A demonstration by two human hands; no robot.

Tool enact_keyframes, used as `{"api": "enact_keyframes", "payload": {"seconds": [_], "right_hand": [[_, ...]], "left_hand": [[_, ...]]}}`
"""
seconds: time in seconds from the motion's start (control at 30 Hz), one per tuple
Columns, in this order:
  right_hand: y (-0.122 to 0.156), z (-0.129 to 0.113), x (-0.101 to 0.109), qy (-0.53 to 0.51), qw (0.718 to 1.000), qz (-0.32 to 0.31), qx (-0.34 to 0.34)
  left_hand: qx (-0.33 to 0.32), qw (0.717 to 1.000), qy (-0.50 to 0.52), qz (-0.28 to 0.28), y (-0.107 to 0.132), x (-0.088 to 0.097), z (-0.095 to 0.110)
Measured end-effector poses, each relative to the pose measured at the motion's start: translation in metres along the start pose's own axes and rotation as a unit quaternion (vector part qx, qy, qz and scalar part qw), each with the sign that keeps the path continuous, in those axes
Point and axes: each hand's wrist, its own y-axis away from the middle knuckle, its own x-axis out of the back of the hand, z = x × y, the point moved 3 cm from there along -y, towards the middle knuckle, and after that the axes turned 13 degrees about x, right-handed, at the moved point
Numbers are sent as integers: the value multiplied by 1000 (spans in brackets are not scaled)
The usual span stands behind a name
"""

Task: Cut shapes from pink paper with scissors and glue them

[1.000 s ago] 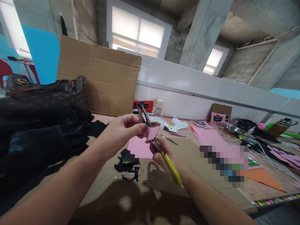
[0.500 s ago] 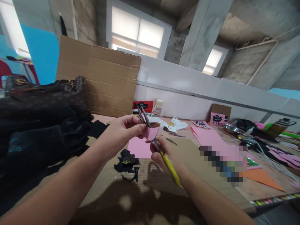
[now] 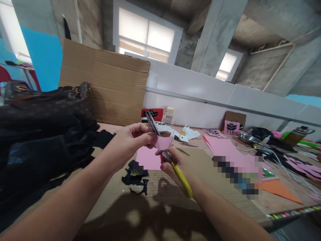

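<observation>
A small piece of pink paper with a curved lower edge is pinched between the thumb and fingers of my left hand. In my right hand is a pair of scissors with yellow handles, its blades pointing up and away across the pink piece. The blades lie close together. Part of the pink piece hides behind my left fingers. Below my hands a pink sheet lies on the cardboard, with torn black scraps at its near edge.
A dark handbag and black material fill the left side, before an upright cardboard panel. Pink sheets, an orange sheet, tweezers, a metal bowl and cables lie to the right.
The scissor blades have come closer together. The pink piece has tilted and more of its curved edge shows. Both hands stay nearly in place.
</observation>
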Motion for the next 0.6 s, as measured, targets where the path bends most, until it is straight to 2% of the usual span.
{"api": "enact_keyframes", "payload": {"seconds": [0.2,0.43,0.53,0.6], "right_hand": [[-3,4,1,2,1000,13,-8],[-4,11,10,-68,993,86,34],[-4,12,13,-116,985,125,19],[-4,11,14,-118,985,129,8]], "left_hand": [[-1,1000,-22,20,-1,2,1],[-15,991,-119,58,-1,1,-1],[-18,984,-168,58,-3,-2,-6],[-11,984,-175,45,-4,-6,-9]]}}
